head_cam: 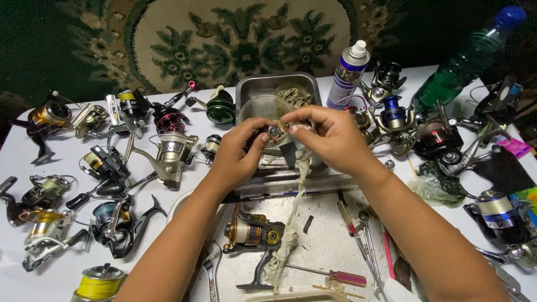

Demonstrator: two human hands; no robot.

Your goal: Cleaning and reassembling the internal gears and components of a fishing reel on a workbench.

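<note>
The left hand (238, 151) pinches a small round metal part (273, 131) between thumb and fingertips, holding it up over the middle of the bench so both hands can work on it at eye level. The right hand (324, 137) meets it from the other side, its fingers pressed together on one end of a dirty white rag (295, 190); the rest of the rag hangs down in a twisted strip to the metal work tray (330, 235) at the near edge, seemingly so the part can be wiped while gripped.

Below the hands a gold-and-black spinning reel (251, 232) lies on the tray, touched by the rag's tail, with a red-handled screwdriver (335, 275) and other slim tools beside it. Just behind the hands stands a steel tub (278, 84), partly hidden by them, and a spray can (348, 72) stands to its right. A green plastic bottle (464, 64) leans at the far right corner. Many fishing reels crowd the left and right edges, leaving little free room around the tray.
</note>
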